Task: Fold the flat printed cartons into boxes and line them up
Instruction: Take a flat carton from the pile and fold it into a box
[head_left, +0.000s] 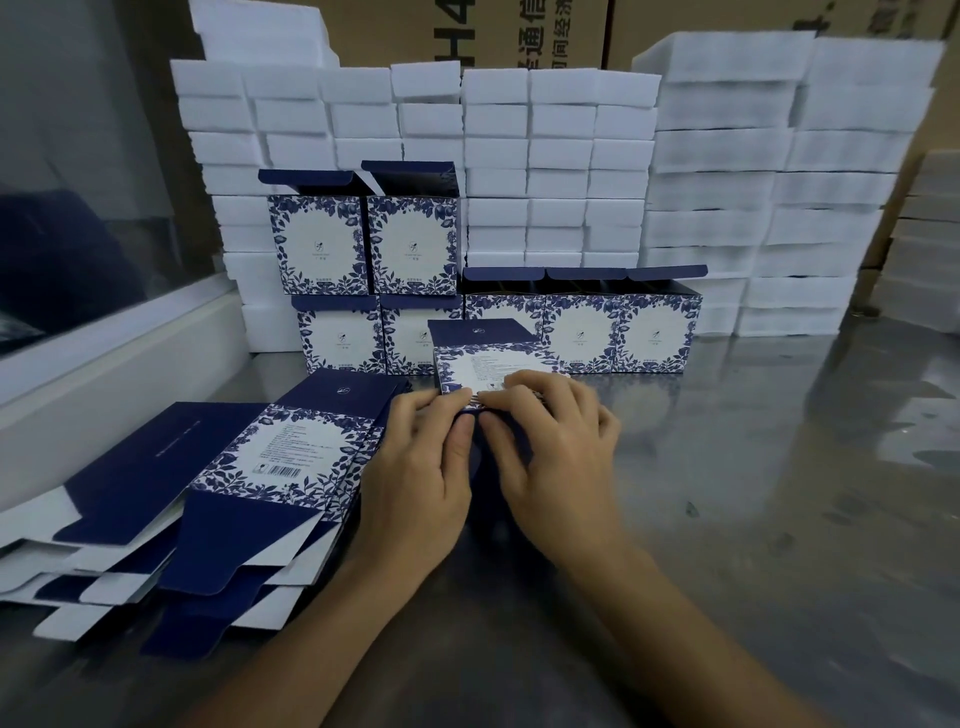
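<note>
- The table (753, 519), grey and glossy, carried all the work items.
- Foam blocks (571, 156), white, stood in stacked columns along the back of the table, with brown cases (545, 31) behind them.
- A sill (104, 364), white, ran along the left edge below a glass pane.
- The flat cartons (218, 493), blue with a floral panel, lay in a fanned pile at the left, just beside the left forearm.
- The boxes (571, 332), folded with top flaps open, stood in a row of five against the foam; two more sat on top at the row's left end.
- The carton (483, 364) in work lay at table centre in front of the row, printed text panel up, its near end under both hands.
- The left hand (421, 467) gripped the carton's near end, fingers curled over the edge and thumb on the dark flap.
- The right hand (550, 441) held the same end likewise, fingers curled over the top and thumb pressed on the flap; its fingertips met those of the left hand.
</note>
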